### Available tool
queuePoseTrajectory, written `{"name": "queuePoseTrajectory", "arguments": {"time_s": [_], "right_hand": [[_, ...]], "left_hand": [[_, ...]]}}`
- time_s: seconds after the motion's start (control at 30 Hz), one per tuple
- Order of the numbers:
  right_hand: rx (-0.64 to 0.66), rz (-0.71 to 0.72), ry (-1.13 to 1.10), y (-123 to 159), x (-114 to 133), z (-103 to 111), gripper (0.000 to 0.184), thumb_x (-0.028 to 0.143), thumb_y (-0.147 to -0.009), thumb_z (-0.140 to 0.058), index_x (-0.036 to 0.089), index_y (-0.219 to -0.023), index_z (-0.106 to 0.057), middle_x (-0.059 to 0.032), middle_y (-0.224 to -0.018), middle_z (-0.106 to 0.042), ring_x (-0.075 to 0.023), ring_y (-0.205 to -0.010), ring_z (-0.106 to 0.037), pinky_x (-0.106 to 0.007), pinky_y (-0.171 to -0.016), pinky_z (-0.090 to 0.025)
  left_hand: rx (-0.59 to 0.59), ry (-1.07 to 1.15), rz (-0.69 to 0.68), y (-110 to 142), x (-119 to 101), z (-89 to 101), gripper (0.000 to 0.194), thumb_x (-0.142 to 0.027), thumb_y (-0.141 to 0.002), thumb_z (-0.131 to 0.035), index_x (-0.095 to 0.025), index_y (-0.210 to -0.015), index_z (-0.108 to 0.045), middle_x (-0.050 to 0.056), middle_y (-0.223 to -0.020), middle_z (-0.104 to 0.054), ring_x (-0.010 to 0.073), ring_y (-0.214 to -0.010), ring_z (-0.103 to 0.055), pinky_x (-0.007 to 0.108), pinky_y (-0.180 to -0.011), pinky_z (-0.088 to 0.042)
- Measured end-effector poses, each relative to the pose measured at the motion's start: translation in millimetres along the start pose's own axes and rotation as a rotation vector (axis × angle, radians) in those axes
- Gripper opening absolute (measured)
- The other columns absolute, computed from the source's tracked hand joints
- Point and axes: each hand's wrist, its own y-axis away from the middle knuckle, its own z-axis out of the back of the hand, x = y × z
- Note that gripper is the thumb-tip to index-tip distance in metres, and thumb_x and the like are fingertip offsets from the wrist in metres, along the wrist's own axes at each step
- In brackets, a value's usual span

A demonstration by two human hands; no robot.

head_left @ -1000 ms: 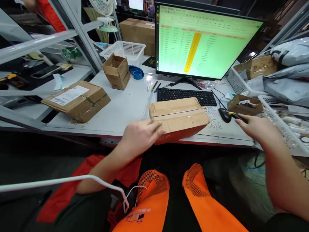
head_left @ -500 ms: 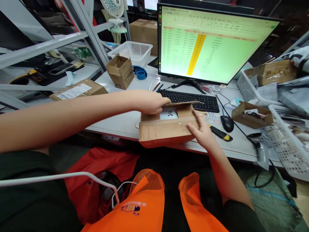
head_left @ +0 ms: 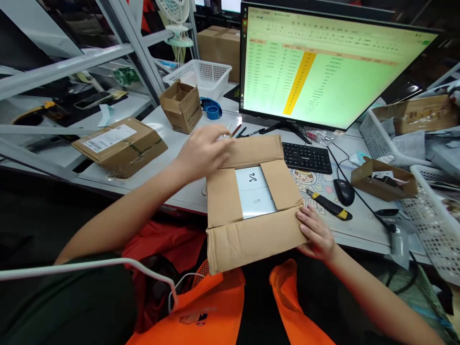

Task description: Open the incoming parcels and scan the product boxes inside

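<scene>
A brown cardboard box (head_left: 257, 239) is tilted over the desk's front edge. Its near and far flaps are folded outward, while the two side flaps lie inward. Between them shows a white box (head_left: 257, 191) with a black squiggle mark and small print. My right hand (head_left: 316, 232) grips the cardboard box at its near right corner, fingers on top of the flap. At the left end of the far flap is my left hand (head_left: 204, 152), its fingers loosely bent and slightly blurred; whether they touch the flap is unclear.
A utility knife (head_left: 329, 206) lies right of the box, beside a mouse (head_left: 344, 191). Behind stand a keyboard (head_left: 309, 157) and a monitor (head_left: 323, 67). A taped parcel (head_left: 122, 146) and an open small carton (head_left: 180, 106) are at left. White baskets (head_left: 431, 211) line the right side.
The cardboard box has tipped toward me, showing its top. The far flap now lies folded outward. My left hand moved left along it, and my right hand shifted to the near right corner.
</scene>
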Motion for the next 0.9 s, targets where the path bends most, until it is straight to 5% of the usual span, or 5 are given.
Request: {"name": "queuePoseTrajectory", "arguments": {"time_s": [0.2, 0.4, 0.53, 0.67, 0.9], "right_hand": [[0.376, -0.262, -0.177, -74.8, 4.3, 47.5, 0.026, 0.037, -0.109, -0.054, 0.027, -0.110, -0.078, -0.0084, -0.121, -0.077, -0.0268, -0.114, -0.072, -0.055, -0.124, -0.042], [0.804, -0.355, -0.268, -179.7, -27.8, 18.7, 0.043, 0.060, -0.104, -0.059, 0.024, -0.111, -0.081, -0.0111, -0.164, -0.047, -0.0404, -0.158, -0.032, -0.065, -0.128, -0.031], [0.481, -0.485, -0.282, -151.2, -41.3, 14.6, 0.037, 0.059, -0.097, -0.065, 0.023, -0.089, -0.067, -0.0103, -0.164, -0.046, -0.0403, -0.153, -0.041, -0.063, -0.123, -0.039], [-0.113, -0.770, -0.330, -72.8, -45.6, 21.2, 0.034, 0.060, -0.095, -0.054, 0.026, -0.098, -0.057, -0.0125, -0.162, -0.050, -0.0408, -0.147, -0.049, -0.066, -0.113, -0.046], [-0.101, -0.807, -0.171, -12.4, -10.4, -8.4, 0.030, 0.054, -0.102, -0.056, 0.026, -0.114, -0.062, -0.0141, -0.157, -0.055, -0.0340, -0.156, -0.039, -0.063, -0.124, -0.035]], "left_hand": [[0.038, 0.128, -0.503, 61.1, -46.0, -15.9, 0.049, -0.067, -0.096, -0.062, -0.023, -0.117, -0.066, 0.014, -0.131, -0.070, 0.0370, -0.142, -0.054, 0.062, -0.130, -0.023], [-1.104, 0.333, -0.165, 90.8, -41.2, -76.1, 0.040, -0.054, -0.084, -0.067, -0.027, -0.099, -0.042, 0.007, -0.137, -0.059, 0.0312, -0.142, -0.050, 0.061, -0.125, -0.034], [-1.145, 0.764, 0.450, 117.8, -74.5, -103.8, 0.050, -0.038, -0.081, -0.055, -0.033, -0.129, -0.045, 0.003, -0.171, -0.036, 0.0270, -0.157, -0.039, 0.050, -0.127, -0.041], [-1.009, 1.243, 0.886, 118.3, -89.3, -109.5, 0.052, -0.050, -0.087, -0.054, -0.025, -0.132, -0.061, 0.009, -0.143, -0.067, 0.0287, -0.144, -0.057, 0.042, -0.119, -0.051], [-1.153, 1.301, 0.720, 69.8, -53.8, -45.3, 0.049, -0.046, -0.108, -0.045, -0.009, -0.134, -0.064, 0.015, -0.138, -0.070, 0.0235, -0.142, -0.059, 0.036, -0.122, -0.047]]}}
